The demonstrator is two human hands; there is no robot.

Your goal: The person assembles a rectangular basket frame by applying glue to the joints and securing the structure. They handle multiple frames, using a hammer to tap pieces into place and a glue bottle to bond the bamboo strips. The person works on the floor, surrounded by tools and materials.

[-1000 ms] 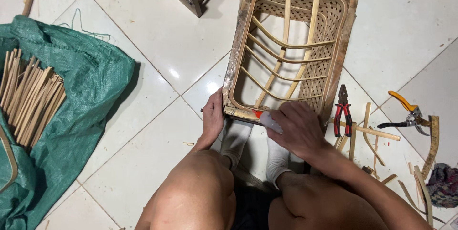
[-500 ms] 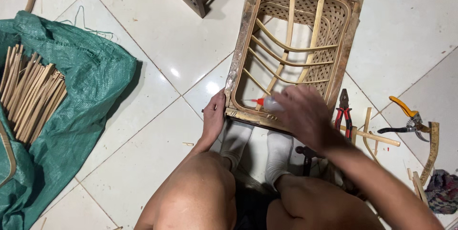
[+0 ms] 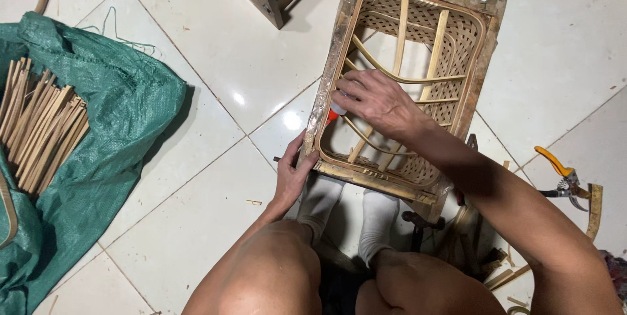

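On the white tiled floor (image 3: 196,223), a wood-framed rattan seat frame (image 3: 405,86) lies flat in front of the person's white-socked feet (image 3: 349,207). Left hand (image 3: 292,174) clamps the frame's near left corner, thumb on the rim and fingers curled under it, so its grip is pressed onto the wood. Right hand (image 3: 379,103) rests over the left rail, its grip closed around a small white bottle with a red tip (image 3: 336,111) that points at the inner edge of the rail. Well to the left, a green woven sack (image 3: 111,119) carries a bundle of bamboo strips (image 3: 39,126). Orange-handled shears (image 3: 562,174) lie at the right, apart from the frame.
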